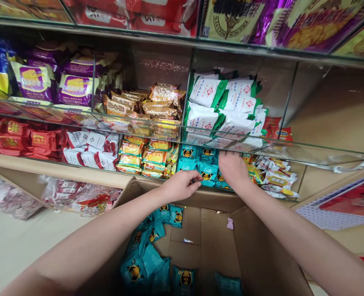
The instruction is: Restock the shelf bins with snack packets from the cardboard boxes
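Note:
My left hand (182, 185) is held over the near edge of the cardboard box (208, 194), in front of the shelf's teal snack packets (207, 170). Its fingers curl loosely, thumb apart from them, with nothing visible between. My right hand (233, 167) reaches to the right side of those packets, beneath the glass shelf edge. Its fingertips are hidden, so I cannot tell if they grip one. Inside the box, loose teal packets (153, 259) are heaped on the left, with a few more near the bottom.
White-and-green packets (222, 109) fill the compartment above. Yellow-and-green packets (154, 158) lie left of the teal ones, small white-wrapped snacks (277, 176) to the right. Glass dividers and a glass shelf edge (157, 123) cross just above my hands. Bagged goods (77, 193) sit below the shelf.

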Tool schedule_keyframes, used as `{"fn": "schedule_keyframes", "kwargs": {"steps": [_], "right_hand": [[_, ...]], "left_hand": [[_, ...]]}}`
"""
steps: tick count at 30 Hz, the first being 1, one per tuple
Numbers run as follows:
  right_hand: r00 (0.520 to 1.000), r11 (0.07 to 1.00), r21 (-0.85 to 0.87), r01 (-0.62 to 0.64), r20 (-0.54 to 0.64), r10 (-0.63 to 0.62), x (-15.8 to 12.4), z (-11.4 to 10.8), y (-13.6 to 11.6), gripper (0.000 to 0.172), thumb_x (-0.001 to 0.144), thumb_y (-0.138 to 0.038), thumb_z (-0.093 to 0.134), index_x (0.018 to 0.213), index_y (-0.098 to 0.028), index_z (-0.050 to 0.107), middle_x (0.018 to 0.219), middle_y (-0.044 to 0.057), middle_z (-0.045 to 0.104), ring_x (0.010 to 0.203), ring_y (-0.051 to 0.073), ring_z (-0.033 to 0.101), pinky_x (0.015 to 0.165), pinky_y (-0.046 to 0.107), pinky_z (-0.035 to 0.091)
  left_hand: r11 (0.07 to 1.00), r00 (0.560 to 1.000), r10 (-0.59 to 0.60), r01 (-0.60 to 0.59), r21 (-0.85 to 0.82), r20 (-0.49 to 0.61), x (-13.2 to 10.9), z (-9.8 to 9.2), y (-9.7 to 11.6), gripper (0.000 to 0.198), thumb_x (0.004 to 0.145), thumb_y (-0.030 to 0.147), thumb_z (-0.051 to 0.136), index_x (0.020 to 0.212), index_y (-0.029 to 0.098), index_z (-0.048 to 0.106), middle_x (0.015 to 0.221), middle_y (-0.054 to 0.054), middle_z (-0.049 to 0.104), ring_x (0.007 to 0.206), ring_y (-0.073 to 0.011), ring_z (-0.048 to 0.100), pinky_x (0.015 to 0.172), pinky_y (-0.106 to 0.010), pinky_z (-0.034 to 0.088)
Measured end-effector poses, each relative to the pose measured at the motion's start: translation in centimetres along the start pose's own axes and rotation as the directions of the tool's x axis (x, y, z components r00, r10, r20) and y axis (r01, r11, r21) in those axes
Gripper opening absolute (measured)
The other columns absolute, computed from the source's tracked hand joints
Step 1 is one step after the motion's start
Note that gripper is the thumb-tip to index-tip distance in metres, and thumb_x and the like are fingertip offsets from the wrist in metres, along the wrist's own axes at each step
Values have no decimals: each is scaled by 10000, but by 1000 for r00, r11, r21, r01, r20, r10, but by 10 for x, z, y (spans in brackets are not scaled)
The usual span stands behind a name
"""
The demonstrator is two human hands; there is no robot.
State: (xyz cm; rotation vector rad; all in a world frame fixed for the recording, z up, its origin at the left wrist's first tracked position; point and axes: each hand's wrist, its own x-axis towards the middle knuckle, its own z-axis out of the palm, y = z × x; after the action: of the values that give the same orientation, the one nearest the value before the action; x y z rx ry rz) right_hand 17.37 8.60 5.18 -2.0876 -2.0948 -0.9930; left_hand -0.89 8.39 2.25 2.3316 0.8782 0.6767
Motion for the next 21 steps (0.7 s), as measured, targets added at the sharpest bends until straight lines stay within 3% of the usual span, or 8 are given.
{"fn": "schedule_keyframes", "kwargs": {"steps": [4, 9, 13, 21], "right_hand": [[994, 998, 53, 27, 102, -32, 10, 6, 7, 310, 804, -56, 308, 972, -86, 567, 787, 155, 635, 697, 241, 615, 598, 314, 467], [1000, 999, 36, 13, -26, -12, 21, 17, 11, 411, 815, -52, 273, 1150, -40, 511, 1011, 235, 605, 915, 293, 584, 760, 402, 449], [998, 994, 113, -9, 68, 1, 31, 21, 9, 458, 816, -51, 262, 1226, -72, 464, 1025, 206, 620, 863, 262, 606, 779, 398, 445], [995, 977, 209, -34, 104, 12, 53, 34, 14, 473, 818, -73, 259, 1265, -80, 415, 1037, 180, 624, 896, 242, 593, 858, 396, 402]], "left_hand": [[999, 1000, 16, -17, 45, 12, -1, 1, 0, 187, 795, 273, 458, 878, 179, 597, 779, -9, 632, 682, -121, 566, 606, -209, 422], [995, 999, 32, -34, 93, 27, -2, 0, 2, 182, 793, 254, 455, 875, 187, 603, 785, -7, 637, 690, -119, 571, 611, -207, 417], [990, 998, 42, -47, 134, 36, -3, -1, 4, 188, 797, 249, 448, 876, 193, 609, 789, -7, 642, 701, -122, 576, 618, -208, 413], [986, 997, 47, -57, 158, 65, -3, -2, 5, 199, 808, 243, 432, 888, 197, 608, 810, -6, 644, 723, -128, 577, 623, -211, 406]]}}
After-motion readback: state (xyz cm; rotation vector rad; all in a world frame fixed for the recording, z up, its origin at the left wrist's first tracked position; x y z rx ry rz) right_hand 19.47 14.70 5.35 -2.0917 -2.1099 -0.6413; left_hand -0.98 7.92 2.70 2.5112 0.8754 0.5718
